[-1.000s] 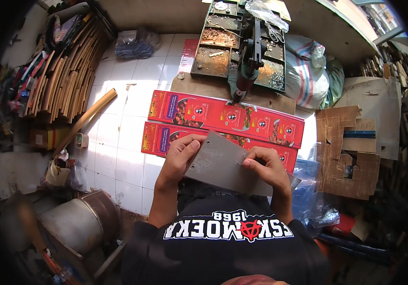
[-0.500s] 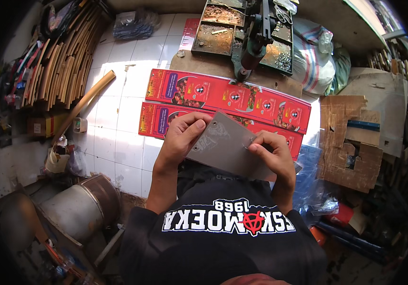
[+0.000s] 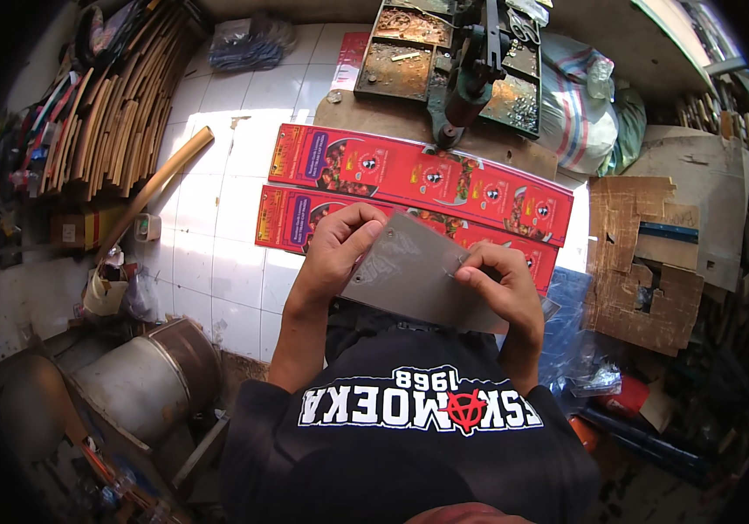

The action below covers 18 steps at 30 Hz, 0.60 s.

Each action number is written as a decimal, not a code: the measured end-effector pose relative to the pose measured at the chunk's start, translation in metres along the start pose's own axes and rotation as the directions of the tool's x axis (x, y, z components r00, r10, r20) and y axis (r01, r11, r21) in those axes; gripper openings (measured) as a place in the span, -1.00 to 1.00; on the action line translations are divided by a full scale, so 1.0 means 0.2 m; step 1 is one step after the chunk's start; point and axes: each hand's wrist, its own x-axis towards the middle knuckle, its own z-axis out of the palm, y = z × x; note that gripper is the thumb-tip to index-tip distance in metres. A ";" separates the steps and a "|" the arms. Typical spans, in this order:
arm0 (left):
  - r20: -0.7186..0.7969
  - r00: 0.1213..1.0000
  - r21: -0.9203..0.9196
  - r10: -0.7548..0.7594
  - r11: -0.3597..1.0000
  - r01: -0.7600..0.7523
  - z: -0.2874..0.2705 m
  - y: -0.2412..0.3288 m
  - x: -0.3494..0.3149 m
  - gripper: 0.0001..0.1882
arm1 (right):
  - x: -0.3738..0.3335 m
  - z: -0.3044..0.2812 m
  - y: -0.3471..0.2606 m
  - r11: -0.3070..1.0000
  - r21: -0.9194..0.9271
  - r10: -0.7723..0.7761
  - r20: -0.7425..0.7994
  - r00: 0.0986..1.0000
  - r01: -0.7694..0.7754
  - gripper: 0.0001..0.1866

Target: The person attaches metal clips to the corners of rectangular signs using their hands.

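A grey, flat rectangular sheet is held tilted in front of my torso. It has small round eyelets near its left edge and a faint pale marking on its face. My left hand is closed on the sheet's left end, thumb on top. My right hand is closed at its upper right edge, with thumb and fingertip pinched together; whether they grip only the sheet or also a thin film on it is too small to tell. Beyond the hands lie two long red printed panels, the nearer one partly hidden by the sheet and my hands.
Behind the panels stands a dark hand press with a compartment tray of small metal parts. Stacked boards and a curved pole are at left, near a metal drum. Cut cardboard and sacks are at right.
The sheet has tilted slightly, and the glare on its face has shifted. Both hands keep nearly the same place and hold; the view has moved only a little.
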 end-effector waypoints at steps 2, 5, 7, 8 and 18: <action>-0.163 0.980 0.137 0.117 0.986 -0.095 -0.03 0.03 0.01 -0.87 | 0.00 0.00 0.00 1.000 -0.001 -0.005 -0.004 1.000 0.005 -0.85; -0.488 0.730 0.446 0.478 0.856 -0.262 -0.10 0.06 0.05 -0.86 | -0.01 0.00 0.01 1.000 0.007 0.008 -0.021 1.000 -0.008 -0.84; -0.488 0.584 0.640 0.648 0.721 -0.266 -0.12 0.10 0.04 -0.72 | -0.01 0.00 0.01 1.000 0.015 0.013 -0.026 1.000 -0.013 -0.83; -0.424 0.715 0.535 0.557 0.790 -0.298 -0.11 0.12 0.03 -0.68 | 0.00 0.00 0.01 1.000 0.015 0.021 -0.027 0.999 -0.021 -0.83; 0.142 0.988 0.011 -0.057 0.998 0.056 0.05 0.13 -0.05 -0.52 | 0.01 -0.01 -0.01 0.997 0.080 0.026 -0.038 0.999 -0.023 -0.85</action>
